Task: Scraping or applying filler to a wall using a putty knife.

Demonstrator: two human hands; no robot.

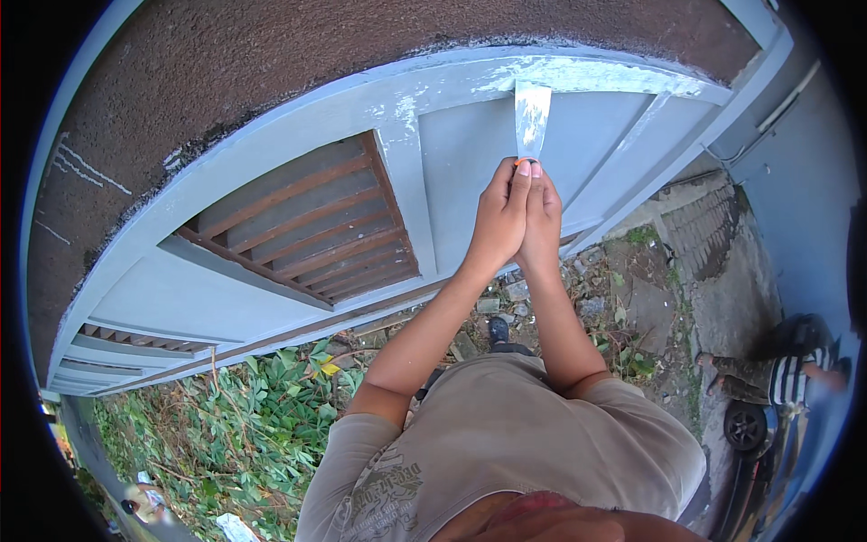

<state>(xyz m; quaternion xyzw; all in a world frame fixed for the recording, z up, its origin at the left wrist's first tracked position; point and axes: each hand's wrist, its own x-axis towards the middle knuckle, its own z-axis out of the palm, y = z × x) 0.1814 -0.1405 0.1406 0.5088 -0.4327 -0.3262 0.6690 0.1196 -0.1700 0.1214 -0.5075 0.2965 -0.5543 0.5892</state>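
Both my arms reach up and forward, with the hands pressed together around the handle of a putty knife [532, 122]. My left hand [499, 217] is closed on it from one side, and my right hand [544, 221] closes over it from the other. Only a bit of orange shows of the handle; my fingers hide the rest. The wide metal blade, smeared with white, points away from me. Its edge meets the light blue-grey painted beam [348, 113], beside a whitish patch of bared paint. Flat panels of the same colour lie below the beam.
A brown slatted vent [312, 221] sits left of my arms, below a rough brown wall [298, 50]. Leafy cuttings [262, 397] cover the ground at left; rubble and stones [591, 307] lie near my feet. Another person in stripes [787, 379] and a wheel [746, 425] are at right.
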